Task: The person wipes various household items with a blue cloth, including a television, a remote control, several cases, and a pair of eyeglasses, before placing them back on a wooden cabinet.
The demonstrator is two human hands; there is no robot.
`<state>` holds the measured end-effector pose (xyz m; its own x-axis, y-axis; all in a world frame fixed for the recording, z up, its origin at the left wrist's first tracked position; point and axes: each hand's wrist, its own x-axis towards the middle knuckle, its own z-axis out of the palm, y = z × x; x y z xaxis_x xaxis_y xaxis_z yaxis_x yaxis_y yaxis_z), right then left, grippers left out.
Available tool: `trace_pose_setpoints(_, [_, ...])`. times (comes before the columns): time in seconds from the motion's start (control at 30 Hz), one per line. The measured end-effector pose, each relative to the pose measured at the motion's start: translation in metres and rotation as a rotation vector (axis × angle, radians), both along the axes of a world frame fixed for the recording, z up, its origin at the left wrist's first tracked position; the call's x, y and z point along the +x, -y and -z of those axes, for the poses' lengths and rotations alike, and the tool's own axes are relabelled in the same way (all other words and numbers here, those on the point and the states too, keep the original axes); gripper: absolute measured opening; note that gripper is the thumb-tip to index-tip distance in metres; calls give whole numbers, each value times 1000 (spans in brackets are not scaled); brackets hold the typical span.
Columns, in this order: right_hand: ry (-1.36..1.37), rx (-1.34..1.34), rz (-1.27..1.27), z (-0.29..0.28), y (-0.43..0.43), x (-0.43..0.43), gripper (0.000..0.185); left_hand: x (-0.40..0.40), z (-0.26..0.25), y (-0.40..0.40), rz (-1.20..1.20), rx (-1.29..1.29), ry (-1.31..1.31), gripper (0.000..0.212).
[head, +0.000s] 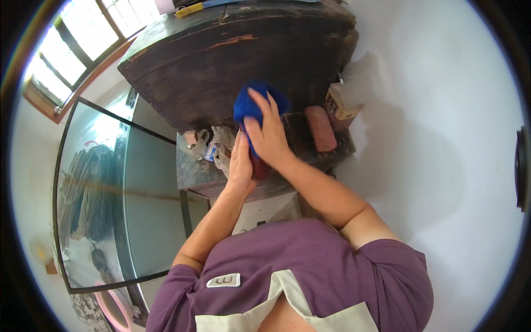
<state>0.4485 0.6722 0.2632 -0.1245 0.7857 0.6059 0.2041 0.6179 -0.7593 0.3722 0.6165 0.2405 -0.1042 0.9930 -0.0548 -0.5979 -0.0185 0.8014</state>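
Note:
My left hand (241,162) holds a dark red object (259,169) upright along its side; what the object is cannot be told, since both hands hide much of it. Over its upper part lies a blue cloth (250,104), pressed by the spread fingers of my right hand (267,133). The cloth bunches above the fingertips. Both hands are close together over a dark wooden ledge (199,174), in front of a large dark wooden chest (232,62).
On the ledge's left are plastic bags (222,143) and a small blue-and-white packet (210,152). A reddish oblong block (320,128) and a cardboard box (342,103) sit right. A glass-fronted panel (124,199) stands left, a pale wall (435,145) right.

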Motion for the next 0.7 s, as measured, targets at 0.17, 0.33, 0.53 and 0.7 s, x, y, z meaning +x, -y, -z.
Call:
trace_pose_setpoints(0.17, [-91, 54, -53, -5, 3, -3, 48, -12, -8, -9, 11, -19, 32, 49])
trace_pose_setpoints(0.33, [88, 62, -61, 20, 46, -7, 56, -22, -28, -19, -47, -22, 181, 52])
trace_pose_setpoints(0.53, [172, 231, -51, 50, 60, 4, 58, -33, -22, -21, 106, -50, 392, 56])
trace_pose_setpoints(0.7, [136, -84, -117, 69, 59, 29, 55, -51, -18, -23, -19, -6, 628, 56])
